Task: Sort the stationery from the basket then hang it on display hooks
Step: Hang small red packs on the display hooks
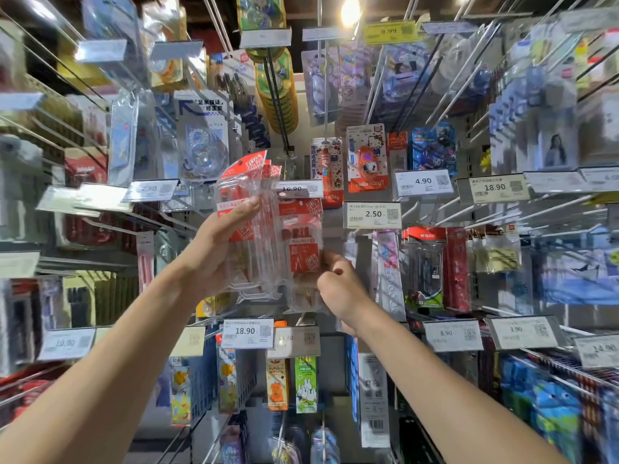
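Red blister packs are gripped upright in the left hand, presumably for hooking; another pack is pinched steady by the right hand.

Clear red-labelled packs — upright, stacked

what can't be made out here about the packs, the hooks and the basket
1. Basket: nowhere in the head view, outside the frame.
2. Hook for the red-topped clear plastic packs in the left hand: hidden behind the packs.
3. Right hand: whether it pinches a pack; its curled fingers hide the contact.
4. White price tags at the left edge: too blurred to read.
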Action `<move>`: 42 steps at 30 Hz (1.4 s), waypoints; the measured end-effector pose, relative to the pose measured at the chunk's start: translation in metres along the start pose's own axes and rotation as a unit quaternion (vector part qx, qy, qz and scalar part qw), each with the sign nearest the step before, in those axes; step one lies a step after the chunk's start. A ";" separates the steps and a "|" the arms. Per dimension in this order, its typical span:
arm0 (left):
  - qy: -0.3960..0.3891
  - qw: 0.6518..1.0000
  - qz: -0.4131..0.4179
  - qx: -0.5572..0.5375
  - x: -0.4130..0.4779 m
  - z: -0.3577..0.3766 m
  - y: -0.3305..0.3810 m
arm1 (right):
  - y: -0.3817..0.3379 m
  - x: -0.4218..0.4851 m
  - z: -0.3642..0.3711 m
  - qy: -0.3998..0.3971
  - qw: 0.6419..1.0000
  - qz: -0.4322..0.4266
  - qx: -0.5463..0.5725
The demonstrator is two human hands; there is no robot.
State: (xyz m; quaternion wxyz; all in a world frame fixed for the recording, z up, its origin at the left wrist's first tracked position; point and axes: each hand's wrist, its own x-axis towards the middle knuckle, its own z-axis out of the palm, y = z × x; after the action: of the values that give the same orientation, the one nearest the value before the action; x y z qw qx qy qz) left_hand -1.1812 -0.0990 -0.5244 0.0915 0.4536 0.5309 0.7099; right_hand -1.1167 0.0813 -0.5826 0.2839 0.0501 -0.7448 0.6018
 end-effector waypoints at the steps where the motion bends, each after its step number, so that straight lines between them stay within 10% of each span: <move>1: -0.003 1.000 0.002 -0.006 0.001 0.001 0.000 | 0.002 0.002 0.000 0.004 1.000 0.004 0.000; 23: 0.008 1.000 0.013 0.009 -0.006 0.006 0.010 | -0.014 0.001 0.004 0.021 0.999 0.016 0.021; 35: 0.031 0.998 0.015 0.048 -0.005 0.005 -0.006 | -0.009 0.024 0.015 0.068 0.947 0.111 -0.295; 42: 0.047 0.993 0.043 0.098 -0.007 -0.005 -0.021 | -0.019 -0.015 0.033 0.163 0.966 -0.175 -0.097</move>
State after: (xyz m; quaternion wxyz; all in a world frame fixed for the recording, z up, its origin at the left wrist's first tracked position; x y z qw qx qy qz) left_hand -1.1885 -0.0975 -0.5457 -0.0089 0.4485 0.5815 0.6787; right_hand -1.1079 0.0417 -0.5771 0.5057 0.0534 -0.7231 0.4674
